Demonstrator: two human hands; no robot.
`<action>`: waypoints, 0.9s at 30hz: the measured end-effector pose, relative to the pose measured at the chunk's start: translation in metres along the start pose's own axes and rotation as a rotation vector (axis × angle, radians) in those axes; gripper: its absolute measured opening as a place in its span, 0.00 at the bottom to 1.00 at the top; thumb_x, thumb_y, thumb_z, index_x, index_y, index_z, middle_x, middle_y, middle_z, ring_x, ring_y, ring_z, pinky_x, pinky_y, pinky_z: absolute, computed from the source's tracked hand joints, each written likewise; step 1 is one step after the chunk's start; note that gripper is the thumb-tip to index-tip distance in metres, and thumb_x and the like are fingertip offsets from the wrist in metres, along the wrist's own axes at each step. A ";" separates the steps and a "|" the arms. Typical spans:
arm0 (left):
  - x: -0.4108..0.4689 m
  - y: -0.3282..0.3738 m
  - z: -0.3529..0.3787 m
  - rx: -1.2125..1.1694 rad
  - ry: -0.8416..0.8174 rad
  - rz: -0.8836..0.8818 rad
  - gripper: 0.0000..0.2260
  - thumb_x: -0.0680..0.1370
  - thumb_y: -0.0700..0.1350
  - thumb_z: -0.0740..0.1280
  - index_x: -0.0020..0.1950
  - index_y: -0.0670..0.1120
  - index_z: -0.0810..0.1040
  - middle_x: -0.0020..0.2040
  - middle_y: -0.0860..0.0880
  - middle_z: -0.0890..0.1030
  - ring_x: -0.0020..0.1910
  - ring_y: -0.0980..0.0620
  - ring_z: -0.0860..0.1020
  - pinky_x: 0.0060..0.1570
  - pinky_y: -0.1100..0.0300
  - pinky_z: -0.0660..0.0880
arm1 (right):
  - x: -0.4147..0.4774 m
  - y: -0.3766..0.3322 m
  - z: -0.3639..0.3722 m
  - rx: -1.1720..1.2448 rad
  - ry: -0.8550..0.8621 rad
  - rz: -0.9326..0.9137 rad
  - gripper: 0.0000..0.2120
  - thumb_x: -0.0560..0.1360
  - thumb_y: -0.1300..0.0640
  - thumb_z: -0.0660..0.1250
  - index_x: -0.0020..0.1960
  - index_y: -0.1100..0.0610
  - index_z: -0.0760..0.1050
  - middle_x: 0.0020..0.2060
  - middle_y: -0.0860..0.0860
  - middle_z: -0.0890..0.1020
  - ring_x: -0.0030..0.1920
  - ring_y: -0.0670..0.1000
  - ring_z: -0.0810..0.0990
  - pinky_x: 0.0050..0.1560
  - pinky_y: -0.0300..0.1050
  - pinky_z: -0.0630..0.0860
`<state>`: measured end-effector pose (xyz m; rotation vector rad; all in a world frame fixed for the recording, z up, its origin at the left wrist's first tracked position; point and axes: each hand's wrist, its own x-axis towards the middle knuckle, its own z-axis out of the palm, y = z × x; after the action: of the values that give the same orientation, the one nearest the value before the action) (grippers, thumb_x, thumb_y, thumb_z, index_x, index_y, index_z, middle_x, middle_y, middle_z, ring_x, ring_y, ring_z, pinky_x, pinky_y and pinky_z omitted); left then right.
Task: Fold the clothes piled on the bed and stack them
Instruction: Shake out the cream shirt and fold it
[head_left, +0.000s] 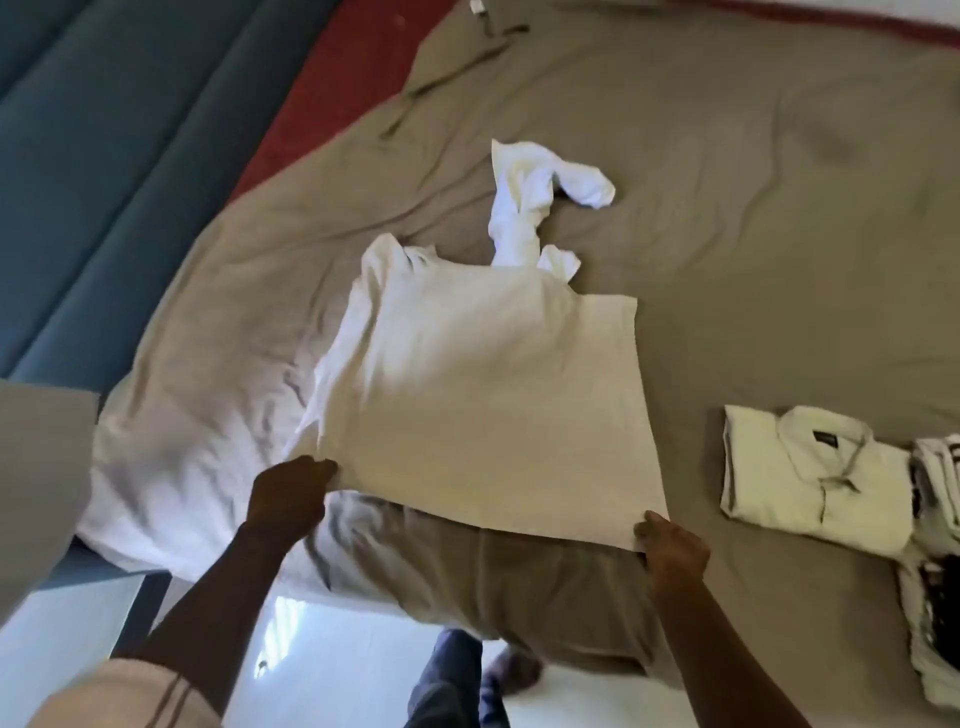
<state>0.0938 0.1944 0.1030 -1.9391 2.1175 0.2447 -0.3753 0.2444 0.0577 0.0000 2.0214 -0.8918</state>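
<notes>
Left hand (291, 493) and right hand (670, 545), fingers pinched on the near corners of a shirt (467, 374) spread on the bed (727, 208); a folded stack (810, 478) is laid at right.

Pale pinkish short sleeve (122, 696) with thin dark stripes, blue jeans (447, 686), left hand (291, 493) and right hand (672, 551) bare.

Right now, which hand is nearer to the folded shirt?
Right. The right hand holds the T-shirt corner nearest the folded shirt; the left hand holds the opposite corner, farther away.
</notes>
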 end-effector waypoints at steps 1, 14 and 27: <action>-0.006 0.011 0.009 0.050 -0.097 -0.014 0.22 0.62 0.36 0.80 0.54 0.50 0.85 0.40 0.46 0.80 0.35 0.43 0.83 0.31 0.54 0.81 | 0.004 0.014 -0.005 -0.105 0.022 -0.010 0.09 0.66 0.60 0.76 0.46 0.60 0.85 0.40 0.55 0.84 0.43 0.57 0.82 0.52 0.58 0.80; -0.047 0.015 0.069 0.162 -0.124 0.011 0.11 0.62 0.37 0.77 0.43 0.43 0.86 0.40 0.39 0.76 0.39 0.37 0.79 0.38 0.46 0.71 | 0.001 0.048 -0.022 -0.080 0.158 0.089 0.05 0.74 0.68 0.66 0.48 0.69 0.79 0.38 0.61 0.80 0.33 0.57 0.77 0.36 0.45 0.73; 0.125 0.081 0.010 0.023 -0.706 0.110 0.27 0.79 0.59 0.68 0.77 0.60 0.68 0.75 0.49 0.69 0.74 0.45 0.69 0.72 0.48 0.67 | 0.037 0.048 0.003 -0.768 0.029 0.102 0.30 0.76 0.45 0.71 0.70 0.61 0.69 0.66 0.64 0.75 0.65 0.67 0.75 0.65 0.57 0.74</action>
<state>0.0043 0.0865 0.0518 -1.4205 1.7255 0.7879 -0.3793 0.2660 0.0008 -0.3068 2.2488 -0.0134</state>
